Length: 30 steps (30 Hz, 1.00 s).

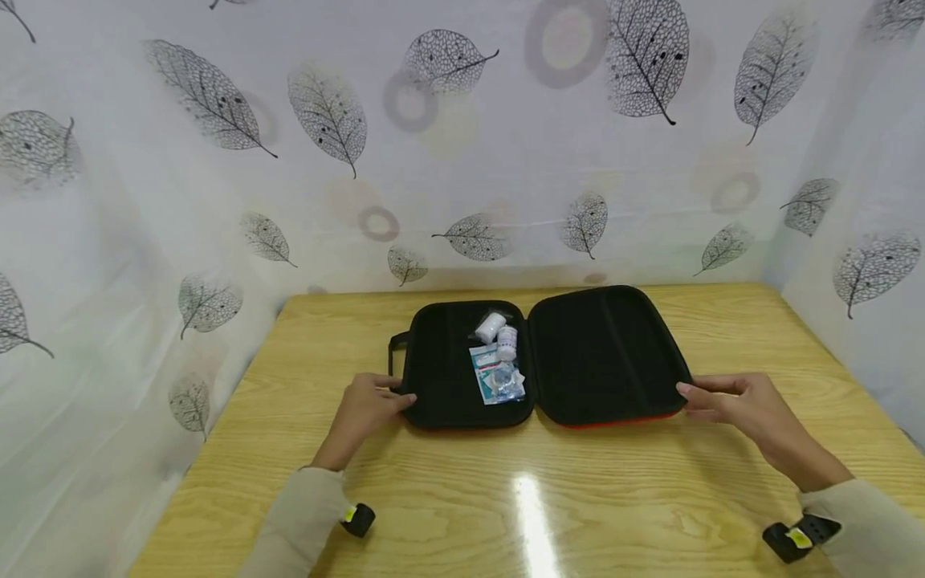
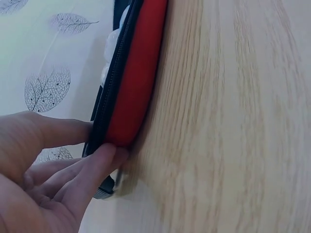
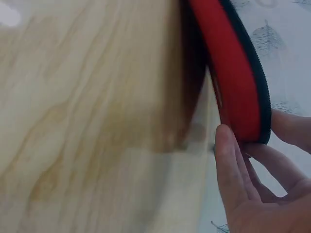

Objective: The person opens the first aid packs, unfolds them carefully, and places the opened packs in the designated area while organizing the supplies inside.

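A zippered case (image 1: 433,377), black inside and red outside, lies spread wide on the table. My left hand (image 1: 368,409) pinches its front left corner, thumb over the zipper edge and fingers against the red side (image 2: 138,77). With my right hand (image 1: 744,405) I grip the outer corner of the right half (image 1: 578,361), thumb on the rim and fingers underneath. That half is tilted, and its red side (image 3: 235,73) stands above the wood in the right wrist view. In the left half lie a white roll (image 1: 491,327), a small white bottle (image 1: 507,343) and flat blue-and-white packets (image 1: 486,377).
The wooden table (image 1: 462,498) reaches back to a white curtain (image 1: 491,152) printed with leaves, which also hangs at both sides. A black carry handle (image 1: 393,353) sticks out from the case's left side.
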Motion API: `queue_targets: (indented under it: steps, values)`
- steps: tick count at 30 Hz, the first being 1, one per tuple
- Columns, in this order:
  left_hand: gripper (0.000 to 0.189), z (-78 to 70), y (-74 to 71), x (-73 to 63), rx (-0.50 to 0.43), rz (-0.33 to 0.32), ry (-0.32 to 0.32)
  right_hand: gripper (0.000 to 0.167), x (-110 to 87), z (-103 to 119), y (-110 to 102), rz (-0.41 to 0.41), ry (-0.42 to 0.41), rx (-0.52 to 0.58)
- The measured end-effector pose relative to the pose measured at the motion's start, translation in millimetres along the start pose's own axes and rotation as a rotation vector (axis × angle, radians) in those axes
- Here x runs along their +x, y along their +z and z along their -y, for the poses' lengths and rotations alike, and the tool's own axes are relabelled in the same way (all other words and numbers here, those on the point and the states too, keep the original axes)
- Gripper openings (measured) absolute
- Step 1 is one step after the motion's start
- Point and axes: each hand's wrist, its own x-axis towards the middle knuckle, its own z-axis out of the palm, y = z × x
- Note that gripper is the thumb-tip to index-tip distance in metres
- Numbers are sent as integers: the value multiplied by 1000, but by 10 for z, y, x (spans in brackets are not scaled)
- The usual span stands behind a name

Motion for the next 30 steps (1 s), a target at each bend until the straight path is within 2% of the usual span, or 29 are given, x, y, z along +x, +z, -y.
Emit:
queue_targets:
  steps: [4, 12, 16, 22, 27, 30]
  values:
    - [42, 27, -12, 1, -99, -9, -35, 73, 33, -70, 4, 15, 59, -66]
    - [43, 30, -25, 5, -255, 8, -82, 70, 86, -139, 3, 62, 96, -146]
    - [42, 28, -20, 6, -294, 23, -86, 63, 84, -107, -44, 65, 34, -270]
    - [40, 23, -13, 0, -300, 14, -94, 50, 140, 49, -105, -3, -133, -461]
    - [39, 26, -9, 5, -302, 14, -92, 46, 247, 276, -29, -43, -209, -506]
    - [39, 38, -6, 4, -301, 17, -87, 42, 314, 418, 73, -29, -241, -489]
